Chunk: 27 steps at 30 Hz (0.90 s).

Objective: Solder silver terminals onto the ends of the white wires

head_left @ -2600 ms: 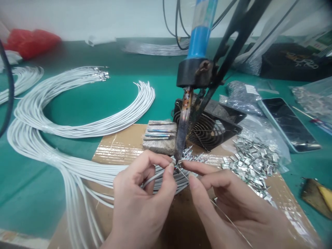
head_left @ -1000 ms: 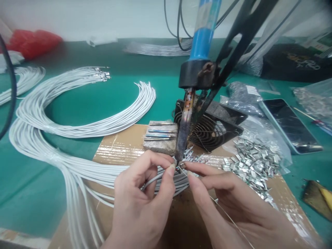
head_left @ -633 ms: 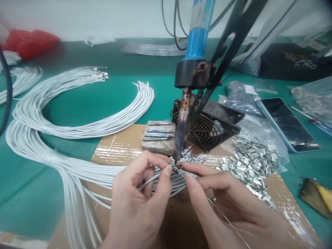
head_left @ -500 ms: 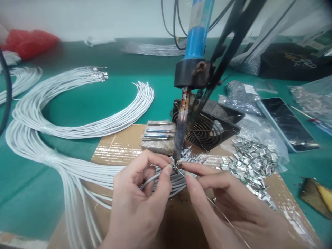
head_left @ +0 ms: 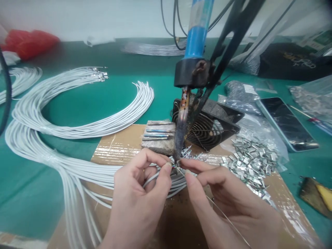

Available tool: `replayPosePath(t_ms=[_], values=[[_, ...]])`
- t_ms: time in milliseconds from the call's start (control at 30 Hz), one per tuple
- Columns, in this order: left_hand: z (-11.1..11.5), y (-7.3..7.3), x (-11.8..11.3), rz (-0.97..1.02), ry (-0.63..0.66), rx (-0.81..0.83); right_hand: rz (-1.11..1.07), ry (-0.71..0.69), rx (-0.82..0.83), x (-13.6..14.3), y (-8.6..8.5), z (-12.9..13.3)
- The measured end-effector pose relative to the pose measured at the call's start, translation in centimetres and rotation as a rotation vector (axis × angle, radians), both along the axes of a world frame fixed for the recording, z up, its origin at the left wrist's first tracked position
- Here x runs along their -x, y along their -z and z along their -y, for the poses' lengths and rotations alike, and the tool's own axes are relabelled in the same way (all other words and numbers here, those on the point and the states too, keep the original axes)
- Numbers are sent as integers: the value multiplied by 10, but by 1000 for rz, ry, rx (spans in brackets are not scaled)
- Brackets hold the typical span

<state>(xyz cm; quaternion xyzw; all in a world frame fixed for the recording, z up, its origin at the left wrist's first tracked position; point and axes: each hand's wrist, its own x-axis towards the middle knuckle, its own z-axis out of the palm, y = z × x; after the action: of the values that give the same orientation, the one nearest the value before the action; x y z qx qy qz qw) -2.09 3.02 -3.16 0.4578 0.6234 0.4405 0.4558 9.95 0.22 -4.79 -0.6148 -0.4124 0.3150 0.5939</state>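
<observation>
Thumb and forefinger of my left hand [head_left: 145, 193] pinch a white cable [head_left: 150, 178] close to its end, just below the tip of a soldering iron [head_left: 180, 138]. The iron has a blue handle and is clamped on a stand, pointing down. My right hand [head_left: 223, 193] is closed on a thin solder wire [head_left: 225, 216], whose end reaches the iron's tip. The wire trails down past the palm to the bottom edge. What exactly sits at the cable's end is too small and partly hidden by the fingers. More white cables [head_left: 85, 167] lie behind and under my hands.
Small metal connector shells [head_left: 251, 159] are heaped at the right on cardboard [head_left: 111, 148]. A black fan [head_left: 210, 131] and a block with metal rods [head_left: 158, 143] stand behind the tip. Farther right are a phone [head_left: 287, 122] and a yellow sponge [head_left: 324, 195]. Another cable bundle [head_left: 85, 131] curves at left.
My right forefinger has shifted slightly up and closer to the iron's tip. My left hand has barely moved, and the cable and solder wire stay at the tip.
</observation>
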Motion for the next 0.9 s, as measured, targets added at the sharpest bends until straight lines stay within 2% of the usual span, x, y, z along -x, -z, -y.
replayPosePath(t_ms=[267,500,667,900], values=[[0,1,2,31,4,8,-4,36,39,4,-5,0],[-3,-3,-1,39,-38,11,16,-8,93,0,-6,3],[-3,-1,0,64,-4,21,37,0,70,0,-5,3],[-4,-3,-2,61,-28,6,50,-18,63,-1,-7,3]])
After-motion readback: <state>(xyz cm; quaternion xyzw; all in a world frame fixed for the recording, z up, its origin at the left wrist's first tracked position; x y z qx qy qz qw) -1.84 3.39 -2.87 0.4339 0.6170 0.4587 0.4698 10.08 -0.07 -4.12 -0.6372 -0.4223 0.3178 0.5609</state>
